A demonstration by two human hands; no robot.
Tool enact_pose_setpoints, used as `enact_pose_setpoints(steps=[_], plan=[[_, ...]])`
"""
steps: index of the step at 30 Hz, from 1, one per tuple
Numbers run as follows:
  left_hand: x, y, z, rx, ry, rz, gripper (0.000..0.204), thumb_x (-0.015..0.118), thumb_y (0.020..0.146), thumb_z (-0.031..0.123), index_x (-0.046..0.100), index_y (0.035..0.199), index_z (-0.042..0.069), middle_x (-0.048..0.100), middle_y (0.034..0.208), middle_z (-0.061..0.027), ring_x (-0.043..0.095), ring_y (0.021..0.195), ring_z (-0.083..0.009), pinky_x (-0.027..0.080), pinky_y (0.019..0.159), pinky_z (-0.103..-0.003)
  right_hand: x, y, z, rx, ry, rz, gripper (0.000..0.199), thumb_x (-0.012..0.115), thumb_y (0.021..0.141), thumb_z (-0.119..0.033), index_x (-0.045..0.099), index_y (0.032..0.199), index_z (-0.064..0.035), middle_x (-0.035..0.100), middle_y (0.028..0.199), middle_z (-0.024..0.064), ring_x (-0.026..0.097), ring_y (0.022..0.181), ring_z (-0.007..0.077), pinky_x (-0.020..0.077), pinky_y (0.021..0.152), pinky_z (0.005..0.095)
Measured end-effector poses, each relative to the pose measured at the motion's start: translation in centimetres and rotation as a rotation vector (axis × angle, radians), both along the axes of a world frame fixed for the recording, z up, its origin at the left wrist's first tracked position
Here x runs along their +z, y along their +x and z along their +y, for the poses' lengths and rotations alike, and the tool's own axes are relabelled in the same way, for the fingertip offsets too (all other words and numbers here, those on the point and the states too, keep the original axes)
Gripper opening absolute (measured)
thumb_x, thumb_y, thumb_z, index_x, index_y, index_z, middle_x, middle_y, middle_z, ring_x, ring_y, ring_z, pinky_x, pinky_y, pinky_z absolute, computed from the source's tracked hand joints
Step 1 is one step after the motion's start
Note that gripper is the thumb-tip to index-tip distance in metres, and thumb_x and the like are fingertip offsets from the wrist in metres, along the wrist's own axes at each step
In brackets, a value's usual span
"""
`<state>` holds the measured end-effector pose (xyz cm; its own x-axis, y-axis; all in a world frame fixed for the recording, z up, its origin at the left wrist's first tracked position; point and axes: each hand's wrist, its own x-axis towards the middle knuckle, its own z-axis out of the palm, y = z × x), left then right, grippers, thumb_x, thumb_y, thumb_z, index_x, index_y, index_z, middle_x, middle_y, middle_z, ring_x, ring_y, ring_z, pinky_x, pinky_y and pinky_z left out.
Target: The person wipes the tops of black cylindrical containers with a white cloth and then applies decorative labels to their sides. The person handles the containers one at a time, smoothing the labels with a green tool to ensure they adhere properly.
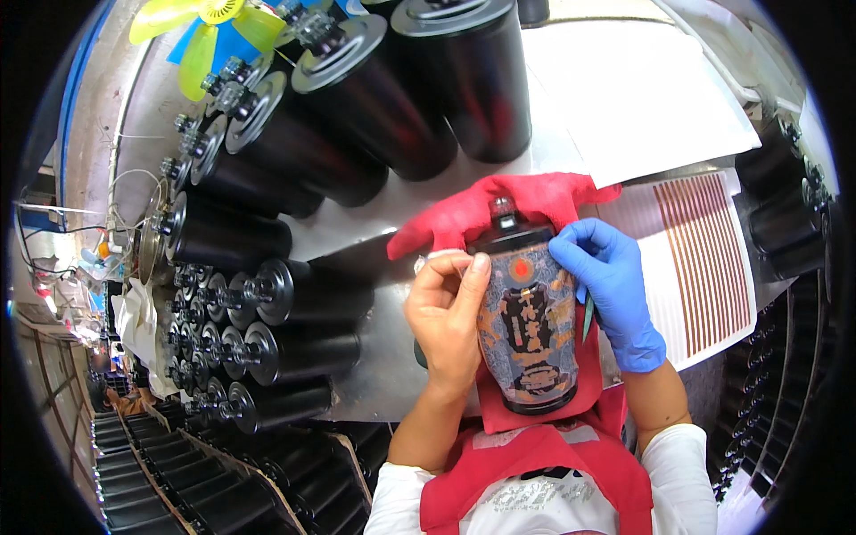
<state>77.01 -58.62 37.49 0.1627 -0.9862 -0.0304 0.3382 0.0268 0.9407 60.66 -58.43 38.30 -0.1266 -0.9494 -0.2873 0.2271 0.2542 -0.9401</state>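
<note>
A black bottle [510, 235] with a blue-grey and orange patterned label [539, 308] lies in front of me, its neck pointing away. Red cloth [499, 192] is bunched under and around it. My left hand [450, 312] is bare, thumb and fingers pinched at the label's upper left corner. At the upper right corner, my right hand [611, 285], in a blue glove, pinches with thumb and forefinger. The label's edges are partly hidden by my fingers. A thin green tool [587, 318] shows beside the bottle near the glove.
Black bottles [312, 294] with clear stoppers crowd the left and far side of the metal table [379, 383]. White sheets [637, 98] lie at the far right, above a sheet with brown stripes [704, 259]. A yellow-green fan [209, 36] stands far left. Bottle racks [160, 473] flank me below.
</note>
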Motion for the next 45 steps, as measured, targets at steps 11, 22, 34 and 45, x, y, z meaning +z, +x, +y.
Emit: enact_pose_setpoints(steps=[11, 22, 34, 45], plan=[[-0.4, 3.1, 6.4, -0.284, 0.133, -0.069, 0.019, 0.071, 0.081, 0.004, 0.058, 0.093, -0.001, 0.060, 0.084, -0.0021, 0.054, 0.074, -0.0064, 0.044, 0.068, -0.020, -0.2, -2.8, 6.8, 0.309, 0.245, -0.013, 0.016, 0.073, 0.078, -0.009, 0.062, 0.088, -0.0012, 0.059, 0.065, -0.0007, 0.049, 0.050, 0.0016, 0.0362, 0.042, 0.0174], [-1.3, 4.2, 10.5, -0.357, 0.290, -0.156, 0.013, 0.071, 0.081, 0.003, 0.060, 0.076, 0.000, 0.058, 0.077, 0.0011, 0.051, 0.071, -0.0042, 0.040, 0.064, -0.020, -1.1, -2.2, 10.4, 0.295, 0.256, -0.061, 0.013, 0.073, 0.081, -0.010, 0.061, 0.079, -0.0041, 0.056, 0.063, -0.0030, 0.047, 0.048, 0.0011, 0.0349, 0.041, 0.0173], [-1.5, 4.7, 9.8, -0.452, 0.315, 0.021, 0.015, 0.069, 0.082, -0.001, 0.056, 0.091, 0.000, 0.056, 0.085, 0.0008, 0.052, 0.077, -0.0056, 0.042, 0.068, -0.019, -1.9, -2.6, 10.7, 0.202, 0.260, -0.066, 0.013, 0.070, 0.083, -0.009, 0.061, 0.090, -0.0039, 0.059, 0.069, -0.0006, 0.050, 0.053, 0.0014, 0.0371, 0.042, 0.0159], [-0.6, 2.2, 6.6, -0.485, -0.311, -0.867, 0.082, 0.058, 0.089, 0.028, 0.008, 0.146, -0.005, 0.007, 0.149, -0.0336, 0.021, 0.136, -0.0453, 0.017, 0.111, -0.043, 1.9, 0.2, 10.5, 0.429, -0.220, 0.876, 0.086, 0.068, 0.076, -0.049, 0.031, 0.145, -0.0131, 0.042, 0.125, 0.0198, 0.059, 0.099, 0.0344, 0.0496, 0.080, 0.0399]])
